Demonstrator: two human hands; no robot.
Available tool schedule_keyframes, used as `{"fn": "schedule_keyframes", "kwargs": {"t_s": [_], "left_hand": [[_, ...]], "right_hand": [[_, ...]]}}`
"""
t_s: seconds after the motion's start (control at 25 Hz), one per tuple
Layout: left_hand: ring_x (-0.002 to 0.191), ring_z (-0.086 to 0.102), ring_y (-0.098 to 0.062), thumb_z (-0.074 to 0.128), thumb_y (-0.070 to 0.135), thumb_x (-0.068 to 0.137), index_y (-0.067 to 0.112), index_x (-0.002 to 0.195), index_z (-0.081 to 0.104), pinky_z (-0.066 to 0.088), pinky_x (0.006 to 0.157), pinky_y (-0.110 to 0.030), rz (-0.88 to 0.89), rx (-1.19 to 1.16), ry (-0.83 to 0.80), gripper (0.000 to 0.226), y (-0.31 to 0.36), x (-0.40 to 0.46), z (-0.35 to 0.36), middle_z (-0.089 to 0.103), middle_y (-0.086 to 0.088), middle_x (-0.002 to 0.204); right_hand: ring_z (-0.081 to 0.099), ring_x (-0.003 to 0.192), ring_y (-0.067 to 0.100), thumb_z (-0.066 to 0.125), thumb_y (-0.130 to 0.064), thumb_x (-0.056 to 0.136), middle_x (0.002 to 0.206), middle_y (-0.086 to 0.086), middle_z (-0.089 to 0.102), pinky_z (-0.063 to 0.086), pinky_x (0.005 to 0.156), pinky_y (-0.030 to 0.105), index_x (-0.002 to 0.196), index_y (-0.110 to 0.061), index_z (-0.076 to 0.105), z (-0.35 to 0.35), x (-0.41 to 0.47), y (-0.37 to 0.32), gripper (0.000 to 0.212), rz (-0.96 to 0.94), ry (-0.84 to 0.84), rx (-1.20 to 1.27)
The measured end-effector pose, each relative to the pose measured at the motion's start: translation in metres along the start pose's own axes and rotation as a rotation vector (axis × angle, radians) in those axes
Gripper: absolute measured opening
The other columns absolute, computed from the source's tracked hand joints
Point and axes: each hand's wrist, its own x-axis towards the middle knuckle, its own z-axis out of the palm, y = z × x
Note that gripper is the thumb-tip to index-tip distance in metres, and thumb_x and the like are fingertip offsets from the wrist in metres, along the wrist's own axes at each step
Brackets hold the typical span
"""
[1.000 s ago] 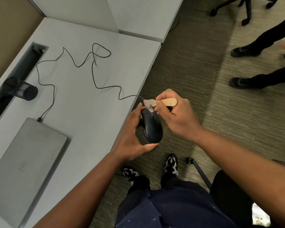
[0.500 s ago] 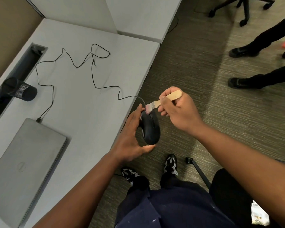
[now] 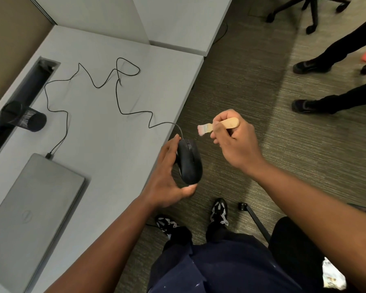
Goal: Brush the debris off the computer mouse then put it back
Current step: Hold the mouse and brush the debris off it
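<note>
Mouse (image 3: 190, 163) was held in the left hand (image 3: 164, 182), just off the desk (image 3: 106, 132) edge, long axis running toward and away from the person, cable end farthest. The right hand (image 3: 234, 142) was closed around the brush (image 3: 218, 125) handle; bristles were clear of the mouse, up and to its right. A next stroke would probably run down and leftward onto the button end.

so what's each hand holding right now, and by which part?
Left hand grips the black mouse by its side and rear end, off the desk edge. Right hand holds the small brush by its wooden handle, bristles clear of the mouse.
</note>
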Motion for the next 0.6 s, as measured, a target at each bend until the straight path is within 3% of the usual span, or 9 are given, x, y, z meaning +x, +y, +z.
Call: {"fn": "schedule_keyframes", "kwargs": {"t_s": [0.12,0.24,0.36,0.6], "left_hand": [[0.15,0.03,-0.005,0.098,0.031,0.066,0.023,0.168,0.012,0.046,0.117,-0.041,-0.012,-0.01,0.013,0.134,0.001,0.002,-0.001,0.023,0.016,0.159],[0.151,0.032,-0.01,0.096,0.04,0.063,0.024,0.167,0.014,0.049,0.115,-0.042,-0.028,-0.031,0.021,0.134,0.002,0.003,-0.001,0.022,0.011,0.16],[0.15,0.035,-0.013,0.097,0.04,0.062,0.024,0.167,0.016,0.051,0.114,-0.04,-0.033,-0.057,0.027,0.133,0.004,0.004,0.0,0.023,0.016,0.157],[0.146,0.029,0.004,0.102,0.027,0.064,0.022,0.167,0.018,0.048,0.114,-0.029,-0.049,-0.049,0.01,0.133,0.004,0.007,-0.004,0.024,0.013,0.156]], "right_hand": [[0.074,0.077,0.014,0.057,-0.028,0.105,0.083,0.001,0.074,0.063,0.069,0.046,0.105,-0.021,0.066,-0.001,-0.003,0.003,0.012,0.034,-0.044,0.048],[0.075,0.081,0.015,0.057,-0.025,0.105,0.086,0.002,0.075,0.061,0.071,0.032,0.105,-0.022,0.067,0.004,-0.006,0.002,0.01,0.082,-0.126,0.14],[0.077,0.086,0.022,0.056,-0.026,0.106,0.09,0.006,0.075,0.063,0.076,0.035,0.104,-0.026,0.065,0.008,-0.009,0.003,0.009,0.14,-0.156,0.248],[0.077,0.09,0.031,0.055,-0.027,0.106,0.098,0.016,0.074,0.065,0.078,0.04,0.109,-0.024,0.063,0.012,-0.013,-0.001,0.009,0.251,-0.124,0.42]]}}
